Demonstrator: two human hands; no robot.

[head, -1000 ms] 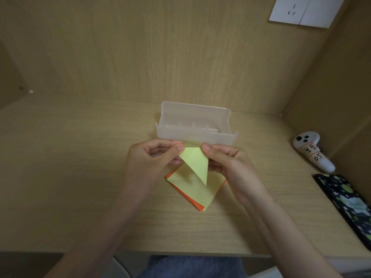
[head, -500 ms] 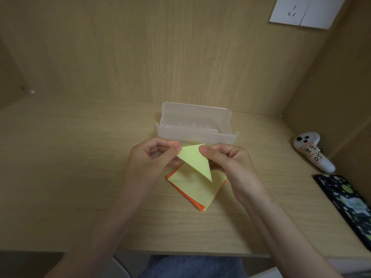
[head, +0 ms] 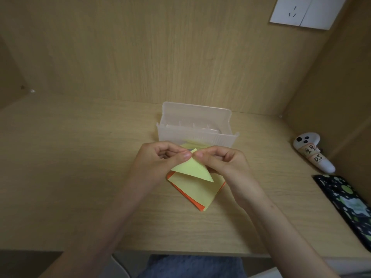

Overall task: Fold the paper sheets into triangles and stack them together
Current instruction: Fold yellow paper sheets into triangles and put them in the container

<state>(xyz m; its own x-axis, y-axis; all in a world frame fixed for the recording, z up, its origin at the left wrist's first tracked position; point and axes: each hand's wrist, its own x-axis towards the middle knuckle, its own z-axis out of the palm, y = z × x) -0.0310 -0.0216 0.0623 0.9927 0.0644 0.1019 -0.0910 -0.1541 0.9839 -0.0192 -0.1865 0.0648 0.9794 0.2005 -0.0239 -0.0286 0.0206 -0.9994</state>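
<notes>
Currently the yellow paper triangle [head: 191, 169] is held over the stack of yellow and orange sheets [head: 197, 195], nearer than the clear plastic box [head: 195, 125]. The left hand [head: 160, 160] and right hand [head: 223, 163] both pinch its far corner. Aligning the edges flush there, then pressing the crease, seems wise.

the left arm [head: 112, 213] and the right arm [head: 267, 215] are both bare, from the wrist all the way down to the edge of the picture. the right arm has one tiny dark dot on its side. the left grip [head: 158, 159] and the right grip [head: 226, 163] are bare too, with short plain nails on the thumbs. low down between the arms shows a bit of blue jeans [head: 190, 265], a little faded.
</notes>
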